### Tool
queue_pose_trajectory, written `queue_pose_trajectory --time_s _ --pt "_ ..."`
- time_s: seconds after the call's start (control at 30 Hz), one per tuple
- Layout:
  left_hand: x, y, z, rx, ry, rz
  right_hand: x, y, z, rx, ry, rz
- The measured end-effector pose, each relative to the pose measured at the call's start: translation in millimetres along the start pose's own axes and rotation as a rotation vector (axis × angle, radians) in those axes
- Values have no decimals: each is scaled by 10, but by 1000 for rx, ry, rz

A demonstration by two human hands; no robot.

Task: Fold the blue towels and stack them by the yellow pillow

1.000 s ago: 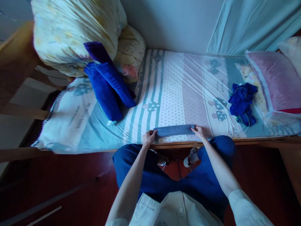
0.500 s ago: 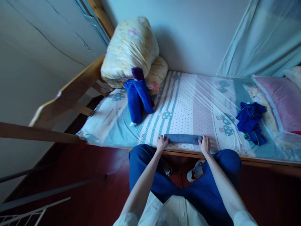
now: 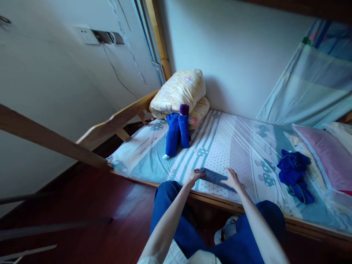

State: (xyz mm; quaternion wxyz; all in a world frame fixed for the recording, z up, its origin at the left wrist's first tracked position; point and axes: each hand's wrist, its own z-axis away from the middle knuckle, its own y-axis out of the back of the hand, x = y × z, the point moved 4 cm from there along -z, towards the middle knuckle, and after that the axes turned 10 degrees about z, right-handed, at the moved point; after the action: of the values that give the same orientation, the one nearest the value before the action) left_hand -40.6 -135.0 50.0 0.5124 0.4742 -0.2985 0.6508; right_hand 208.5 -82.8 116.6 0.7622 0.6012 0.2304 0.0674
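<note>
A grey-blue rolled towel lies at a slant near the bed's front edge. My left hand pinches its left end between thumb and fingers. Over the right part of the roll is my right hand, its fingers apart and its thumb beside or touching the cloth; it hides some of that end. Farther back, two bright blue rolled cloths and a purple roll lean against the folded yellow quilt.
A crumpled blue cloth lies on the patterned bed sheet to the right, beside a pink pillow. A wooden bed rail closes the left end. A pale curtain hangs at the back right.
The towel has turned from level to slanting, its right end now nearer me. My right hand has let go of that end and spread its fingers. The view has tilted up.
</note>
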Motion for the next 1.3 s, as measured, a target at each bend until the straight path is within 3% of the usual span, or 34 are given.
queue_pose_trajectory --time_s 0.1,0.33,0.47,0.53,0.63,0.77,0.87,1.1,1.3 --pt "338 -29 51 -91 -94 43 -250 229 -130 10 58 -100" --pt "1347 -35 320 -234 -487 -73 -783 598 -242 28 186 -400" --pt "1633 19 384 -262 -566 72 -966 670 -336 79 123 -521" --pt "1637 128 350 -228 -571 209 -1080 721 -400 100 113 -569" --pt "1452 368 248 -161 -543 309 -1310 854 -512 139 132 -700" --pt "1041 661 80 -101 -489 186 -1682 1018 -756 167 73 -882" --pt "843 822 -78 25 -490 88 -1997 1062 -1031 189 30 -954" --pt "798 1130 -623 394 -359 106 -2685 958 -1750 153 49 -975" --pt "792 1346 -1117 457 -200 88 -2928 774 -2316 135 66 -951"
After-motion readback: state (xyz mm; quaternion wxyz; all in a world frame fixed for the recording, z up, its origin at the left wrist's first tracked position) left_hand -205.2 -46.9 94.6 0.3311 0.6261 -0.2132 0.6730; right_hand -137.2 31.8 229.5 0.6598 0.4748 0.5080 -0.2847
